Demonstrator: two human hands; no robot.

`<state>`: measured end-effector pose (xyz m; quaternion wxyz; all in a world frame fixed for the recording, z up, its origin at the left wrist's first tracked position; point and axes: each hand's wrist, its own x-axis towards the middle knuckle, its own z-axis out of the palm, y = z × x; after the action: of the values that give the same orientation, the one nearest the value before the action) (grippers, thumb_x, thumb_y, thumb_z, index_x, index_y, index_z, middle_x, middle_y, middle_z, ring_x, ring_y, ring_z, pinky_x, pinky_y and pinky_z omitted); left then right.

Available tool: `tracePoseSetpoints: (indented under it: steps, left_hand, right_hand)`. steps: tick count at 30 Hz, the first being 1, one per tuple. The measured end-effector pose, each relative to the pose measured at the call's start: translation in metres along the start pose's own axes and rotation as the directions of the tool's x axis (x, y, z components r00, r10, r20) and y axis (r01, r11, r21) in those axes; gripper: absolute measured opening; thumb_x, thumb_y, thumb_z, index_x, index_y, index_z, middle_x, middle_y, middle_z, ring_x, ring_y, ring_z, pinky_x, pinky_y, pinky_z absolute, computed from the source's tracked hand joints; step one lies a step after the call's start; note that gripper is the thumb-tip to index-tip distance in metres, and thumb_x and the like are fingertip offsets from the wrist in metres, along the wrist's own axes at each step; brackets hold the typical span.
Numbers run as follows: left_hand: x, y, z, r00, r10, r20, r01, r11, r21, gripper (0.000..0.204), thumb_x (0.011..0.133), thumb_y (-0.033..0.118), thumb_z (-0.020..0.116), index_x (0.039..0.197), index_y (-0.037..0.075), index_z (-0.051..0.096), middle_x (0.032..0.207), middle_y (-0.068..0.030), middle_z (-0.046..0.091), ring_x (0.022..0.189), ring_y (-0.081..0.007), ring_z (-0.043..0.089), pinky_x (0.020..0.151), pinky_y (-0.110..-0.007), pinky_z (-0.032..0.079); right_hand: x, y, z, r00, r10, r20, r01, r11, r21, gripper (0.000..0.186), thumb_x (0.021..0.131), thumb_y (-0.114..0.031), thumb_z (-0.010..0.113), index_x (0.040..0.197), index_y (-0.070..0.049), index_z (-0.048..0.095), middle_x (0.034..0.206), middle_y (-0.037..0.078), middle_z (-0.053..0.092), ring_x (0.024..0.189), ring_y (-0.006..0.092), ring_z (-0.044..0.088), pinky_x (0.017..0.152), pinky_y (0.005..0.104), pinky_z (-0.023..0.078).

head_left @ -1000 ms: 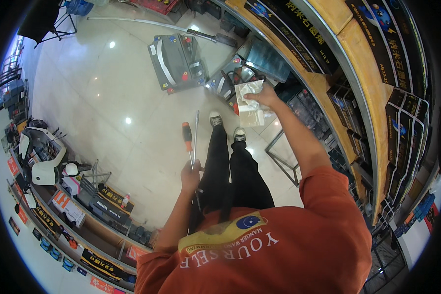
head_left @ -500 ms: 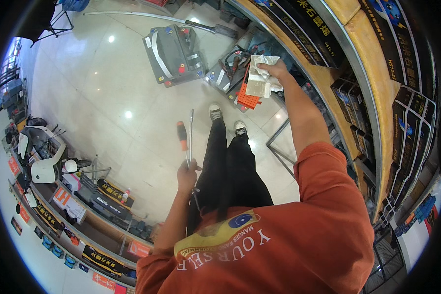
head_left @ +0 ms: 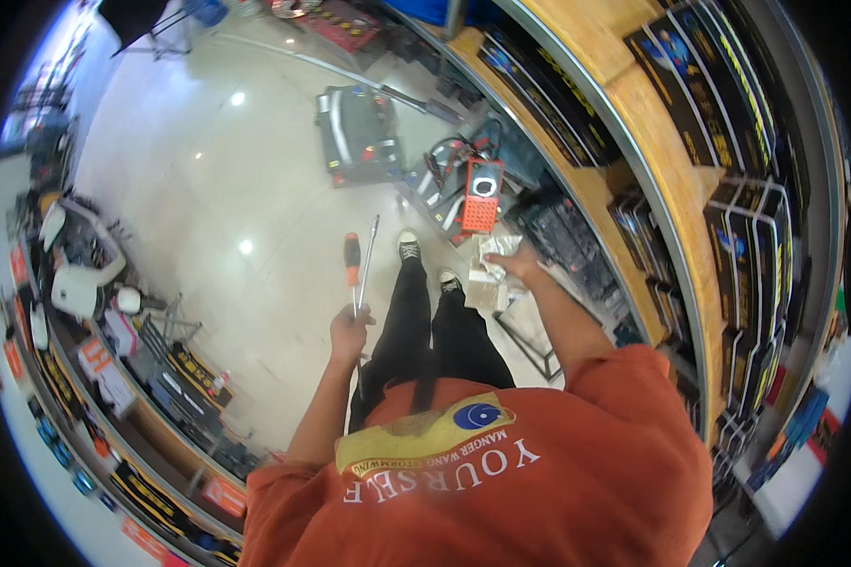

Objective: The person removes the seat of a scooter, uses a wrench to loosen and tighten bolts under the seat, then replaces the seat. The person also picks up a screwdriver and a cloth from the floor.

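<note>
My left hand is closed around a screwdriver with an orange and black handle, together with a long shiny metal rod. Both tools point away from me, side by side. In my right hand is a creased cream-coloured sheet, gripped along its upper part; whether it is card or cloth I cannot tell. Just beyond that hand sits an orange handheld device with a round white dial and a perforated lower part. It lies among dark batteries and cables.
A large grey battery stands on the tiled floor. Behind it lies a long pole. Wooden shelves with black boxes line the right side. A metal frame stands near my right leg. At left is a white scooter.
My right hand has drawn back toward me with the cream sheet, uncovering the orange device. My left hand still holds the screwdriver and rod. The whole view has shifted slightly.
</note>
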<state>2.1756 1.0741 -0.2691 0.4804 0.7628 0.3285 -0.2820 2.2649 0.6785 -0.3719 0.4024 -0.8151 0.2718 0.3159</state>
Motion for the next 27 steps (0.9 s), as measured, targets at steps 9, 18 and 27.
tracePoseSetpoints:
  steps: [9, 18, 27]
  left_hand:
    - [-0.038, -0.029, -0.067, 0.948, 0.190, -0.255, -0.168, 0.980, 0.103, 0.023, 0.091, 0.020, 0.062, 0.109, 0.006, 0.065, 0.076, -0.0094, 0.070, 0.069, -0.0212, 0.067, 0.066, -0.037, 0.051]
    - [-0.034, -0.032, -0.197, 0.915, 0.234, -0.329, -0.227, 0.972, 0.059, 0.035, 0.085, 0.024, 0.068, 0.119, 0.016, 0.066, 0.093, -0.0171, 0.069, 0.085, -0.0334, 0.066, 0.075, -0.041, 0.051]
    - [0.055, -0.032, -0.369, 0.857, 0.124, -0.500, -0.214, 0.969, -0.126, 0.035, 0.087, 0.020, 0.068, 0.120, 0.010, 0.066, 0.073, -0.0081, 0.068, 0.062, -0.0162, 0.063, 0.057, -0.031, 0.049]
  right_hand:
    - [-0.092, -0.089, 0.048, 0.924, -0.345, 0.166, 0.244, 0.865, 0.438, 0.063, 0.067, -0.015, 0.090, 0.120, 0.000, 0.057, 0.113, 0.010, 0.067, 0.098, 0.0203, 0.065, 0.084, 0.0337, 0.053]
    - [-0.059, -0.271, 0.128, 0.857, -0.494, 0.148, 0.485, 0.869, 0.094, 0.068, 0.064, -0.017, 0.091, 0.115, 0.005, 0.053, 0.108, 0.014, 0.065, 0.094, 0.0218, 0.064, 0.080, 0.0343, 0.053]
    - [0.045, -0.421, 0.205, 0.870, -0.489, 0.069, 0.484, 0.872, 0.078, 0.060, 0.068, -0.020, 0.089, 0.115, 0.003, 0.059, 0.101, 0.012, 0.069, 0.085, 0.0210, 0.066, 0.069, 0.0343, 0.053]
